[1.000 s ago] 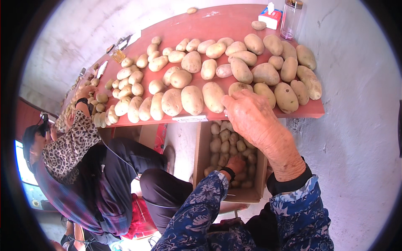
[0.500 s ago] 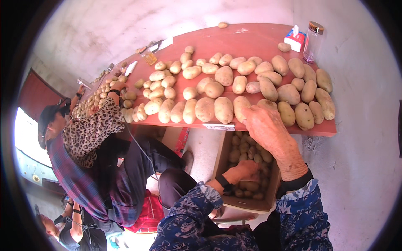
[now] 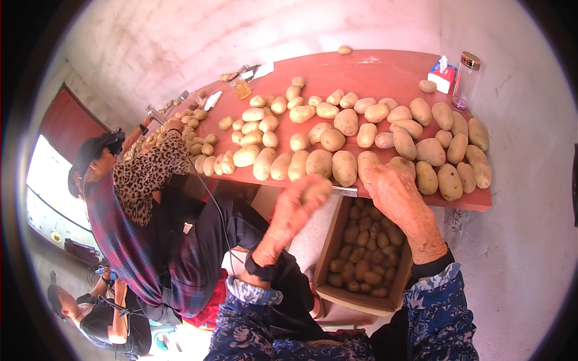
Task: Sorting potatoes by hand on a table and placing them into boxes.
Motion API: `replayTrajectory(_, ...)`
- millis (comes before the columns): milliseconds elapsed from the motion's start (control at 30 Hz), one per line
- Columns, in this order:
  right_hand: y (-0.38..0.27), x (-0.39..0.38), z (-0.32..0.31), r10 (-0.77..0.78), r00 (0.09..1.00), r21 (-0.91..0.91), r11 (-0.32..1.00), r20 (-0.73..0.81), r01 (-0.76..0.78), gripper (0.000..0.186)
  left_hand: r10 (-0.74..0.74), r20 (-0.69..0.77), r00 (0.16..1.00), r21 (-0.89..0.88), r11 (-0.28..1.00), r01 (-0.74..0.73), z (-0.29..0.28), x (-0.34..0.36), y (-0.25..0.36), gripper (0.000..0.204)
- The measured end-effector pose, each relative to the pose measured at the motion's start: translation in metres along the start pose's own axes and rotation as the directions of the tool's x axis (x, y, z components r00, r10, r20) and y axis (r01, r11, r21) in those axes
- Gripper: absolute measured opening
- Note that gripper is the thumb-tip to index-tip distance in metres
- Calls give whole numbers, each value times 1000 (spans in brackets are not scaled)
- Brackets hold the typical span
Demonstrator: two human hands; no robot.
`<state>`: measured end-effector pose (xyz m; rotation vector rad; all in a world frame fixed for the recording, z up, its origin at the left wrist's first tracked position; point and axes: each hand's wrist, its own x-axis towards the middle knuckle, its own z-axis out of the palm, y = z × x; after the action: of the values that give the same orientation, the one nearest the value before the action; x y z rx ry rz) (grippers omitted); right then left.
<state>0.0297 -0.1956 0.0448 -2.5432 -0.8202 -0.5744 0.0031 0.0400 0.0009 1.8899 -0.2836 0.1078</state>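
Note:
Raised in front of the table's near edge, my left hand is closed around a potato. My right hand bends over the table edge, its fingers curled against the lower end of a potato in the front row. Its fingertips are partly hidden. Many pale potatoes of varied size lie in rows on the red table, the bigger ones toward the right. Below my hands stands a cardboard box holding many smaller potatoes.
At the far right corner stand a clear bottle and a tissue pack. A glass jar sits farther left. A co-worker sits close on my left, reaching among potatoes; another person is beyond. A wall borders the right.
My left hand has come up out of the box with a potato and moved left toward the table edge. My right hand stays at the same front-row potato. The view has shifted slightly.

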Motion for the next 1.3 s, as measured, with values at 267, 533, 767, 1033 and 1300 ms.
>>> replayTrajectory(267, -1, -5, -3, -3, 999, 38, 999, -48, 5, 9, 236, -475, 848, 326, 942, -79, -76, 72, -19, 45)
replayTrajectory(533, 5, -3, 2, -2, 996, 48, 999, -84, 6, 4, 287, -80, 954, 822, 560, -99, -88, 118, -83, 39)
replayTrajectory(767, 9, -7, 10, -36, 994, -28, 999, -101, 33, 5, 263, -109, 959, 797, 600, -74, -92, 115, -63, 57)
replayTrajectory(1033, 11, 1, 6, 11, 1000, -74, 997, -8, -12, 9, 725, -95, 682, 683, 546, -485, 7, 27, 33, 30)
replayTrajectory(1300, 15, -2, -4, 14, 999, -70, 997, 30, -12, 11, 31, 562, 826, 581, 697, -421, 92, 2, -14, 19)
